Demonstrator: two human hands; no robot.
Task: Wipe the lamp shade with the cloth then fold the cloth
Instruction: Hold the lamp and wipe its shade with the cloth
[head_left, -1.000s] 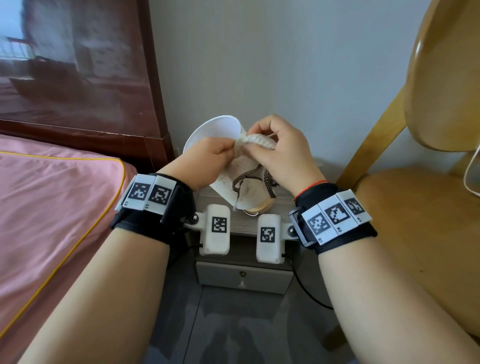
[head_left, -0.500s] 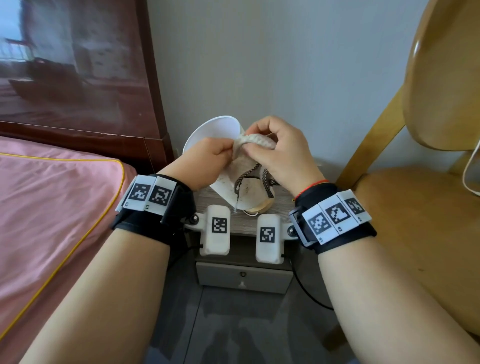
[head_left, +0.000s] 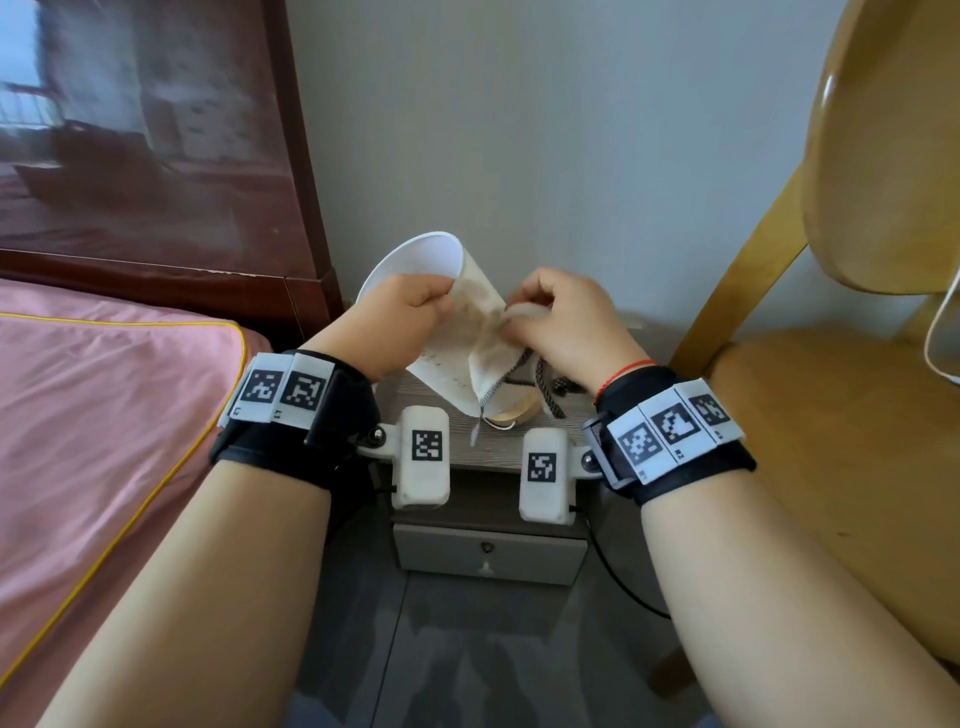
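Tilted white lamp shade (head_left: 415, 257), conical, open rim facing up and left, leaning over a round wooden base on the nightstand; off-white cloth (head_left: 480, 338), stained and crumpled, draped across the shade's side, one stitched corner hanging toward the base.

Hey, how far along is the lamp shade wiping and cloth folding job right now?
Whether the lamp shade has been wiped can't be told from this view; it stands tilted on the nightstand. In hand: the left hand and right hand both pinch the cloth, held up in front of the shade. Left: the cloth hangs loose and creased, so the fold isn't finished.
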